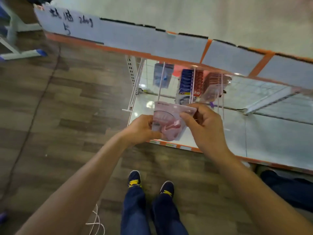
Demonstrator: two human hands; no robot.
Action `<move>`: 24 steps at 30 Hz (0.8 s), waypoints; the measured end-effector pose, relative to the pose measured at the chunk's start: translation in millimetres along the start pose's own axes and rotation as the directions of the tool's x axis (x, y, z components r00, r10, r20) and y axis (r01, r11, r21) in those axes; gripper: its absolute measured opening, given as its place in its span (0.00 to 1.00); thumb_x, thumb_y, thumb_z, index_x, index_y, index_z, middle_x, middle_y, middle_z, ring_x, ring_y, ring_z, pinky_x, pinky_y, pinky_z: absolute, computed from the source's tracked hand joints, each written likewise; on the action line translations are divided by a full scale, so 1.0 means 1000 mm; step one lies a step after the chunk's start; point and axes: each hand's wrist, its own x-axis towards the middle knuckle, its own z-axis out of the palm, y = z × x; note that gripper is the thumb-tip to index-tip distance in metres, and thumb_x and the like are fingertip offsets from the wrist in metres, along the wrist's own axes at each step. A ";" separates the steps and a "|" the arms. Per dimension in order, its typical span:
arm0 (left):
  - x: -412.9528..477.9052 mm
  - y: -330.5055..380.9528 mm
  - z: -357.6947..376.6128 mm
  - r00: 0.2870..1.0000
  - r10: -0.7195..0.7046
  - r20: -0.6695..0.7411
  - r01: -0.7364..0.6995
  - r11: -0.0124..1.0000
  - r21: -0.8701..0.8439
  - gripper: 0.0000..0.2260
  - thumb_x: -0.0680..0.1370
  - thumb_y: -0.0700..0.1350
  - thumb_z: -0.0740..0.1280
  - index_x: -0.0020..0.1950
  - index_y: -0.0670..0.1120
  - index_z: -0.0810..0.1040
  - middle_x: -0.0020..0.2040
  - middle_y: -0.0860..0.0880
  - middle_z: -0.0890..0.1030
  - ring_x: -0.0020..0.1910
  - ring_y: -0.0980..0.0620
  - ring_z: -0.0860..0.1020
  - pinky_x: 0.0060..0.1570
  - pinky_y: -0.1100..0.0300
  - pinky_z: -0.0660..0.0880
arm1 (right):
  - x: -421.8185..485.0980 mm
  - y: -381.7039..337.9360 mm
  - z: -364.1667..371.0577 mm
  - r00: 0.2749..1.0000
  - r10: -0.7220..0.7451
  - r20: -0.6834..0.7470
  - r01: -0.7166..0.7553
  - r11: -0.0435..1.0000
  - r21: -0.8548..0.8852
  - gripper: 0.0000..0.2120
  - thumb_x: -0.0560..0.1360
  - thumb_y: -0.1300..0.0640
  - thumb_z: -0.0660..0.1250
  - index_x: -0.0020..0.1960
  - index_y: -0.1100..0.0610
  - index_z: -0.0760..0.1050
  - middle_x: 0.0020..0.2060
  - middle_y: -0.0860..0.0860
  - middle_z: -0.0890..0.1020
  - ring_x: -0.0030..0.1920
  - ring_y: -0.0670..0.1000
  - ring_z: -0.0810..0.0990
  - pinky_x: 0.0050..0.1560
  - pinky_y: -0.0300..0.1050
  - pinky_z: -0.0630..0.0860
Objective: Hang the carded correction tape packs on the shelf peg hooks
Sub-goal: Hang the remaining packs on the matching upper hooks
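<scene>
One pink pack [169, 116], header shelfward, between left hand [140, 128], right hand [206, 126]

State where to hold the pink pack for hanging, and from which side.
Probably by its side edges, from the near side, as the left hand and right hand pinch the pack now. It is flat and thin, and its top should stay free for the peg, which points toward the person.
</scene>
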 end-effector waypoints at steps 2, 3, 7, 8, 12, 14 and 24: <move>0.005 -0.024 -0.002 0.999 -0.038 0.028 0.037 0.998 0.046 0.22 0.60 0.50 0.80 0.53 0.53 0.82 0.50 0.53 0.85 0.50 0.53 0.83 0.57 0.51 0.78 | 0.005 0.021 0.016 0.999 0.033 0.024 -0.032 0.999 -0.038 0.05 0.77 0.57 0.67 0.48 0.46 0.75 0.42 0.40 0.80 0.45 0.42 0.80 0.45 0.38 0.79; 0.007 -0.036 -0.003 0.997 -0.067 0.038 0.064 0.996 0.063 0.24 0.58 0.55 0.79 0.53 0.53 0.82 0.50 0.53 0.85 0.51 0.52 0.83 0.57 0.48 0.78 | 0.006 0.030 0.022 0.998 0.052 0.030 -0.050 0.998 -0.049 0.04 0.77 0.56 0.67 0.48 0.47 0.75 0.42 0.41 0.81 0.45 0.43 0.80 0.46 0.41 0.79; 0.011 -0.076 -0.006 0.992 -0.127 0.030 0.125 0.991 0.046 0.22 0.58 0.53 0.79 0.52 0.56 0.82 0.50 0.54 0.85 0.52 0.50 0.82 0.58 0.44 0.77 | 0.006 0.053 0.050 0.995 0.082 0.051 -0.080 0.996 -0.042 0.02 0.78 0.55 0.65 0.48 0.49 0.75 0.43 0.45 0.82 0.44 0.44 0.81 0.43 0.38 0.80; 0.011 -0.082 -0.008 0.990 -0.137 0.025 0.136 0.990 0.039 0.20 0.59 0.51 0.79 0.50 0.56 0.82 0.49 0.54 0.85 0.52 0.50 0.82 0.58 0.44 0.76 | 0.007 0.056 0.056 0.994 0.086 0.061 -0.084 0.995 -0.045 0.01 0.78 0.55 0.65 0.48 0.50 0.75 0.43 0.45 0.81 0.44 0.43 0.81 0.41 0.36 0.80; 0.016 -0.109 -0.025 0.986 -0.165 0.021 0.164 0.986 0.016 0.18 0.67 0.41 0.78 0.54 0.50 0.81 0.50 0.51 0.84 0.52 0.52 0.81 0.57 0.49 0.78 | 0.018 0.069 0.088 0.985 0.125 0.115 -0.117 0.990 -0.074 0.01 0.78 0.55 0.64 0.47 0.51 0.75 0.41 0.46 0.82 0.41 0.41 0.81 0.38 0.37 0.80; 0.016 -0.120 -0.034 0.988 -0.149 0.027 0.150 0.989 -0.021 0.16 0.69 0.38 0.76 0.55 0.49 0.80 0.50 0.52 0.84 0.50 0.57 0.82 0.51 0.59 0.79 | 0.023 0.076 0.105 0.980 0.136 0.143 -0.119 0.986 -0.120 0.02 0.78 0.55 0.65 0.48 0.52 0.75 0.41 0.47 0.82 0.42 0.43 0.81 0.40 0.42 0.82; 0.032 -0.178 -0.071 0.986 -0.166 0.014 0.166 0.985 -0.043 0.17 0.70 0.45 0.77 0.57 0.46 0.79 0.52 0.47 0.84 0.52 0.50 0.83 0.56 0.46 0.79 | 0.059 0.104 0.186 0.944 0.279 0.176 -0.226 0.936 -0.269 0.03 0.76 0.55 0.66 0.49 0.53 0.76 0.46 0.52 0.82 0.46 0.55 0.81 0.50 0.56 0.79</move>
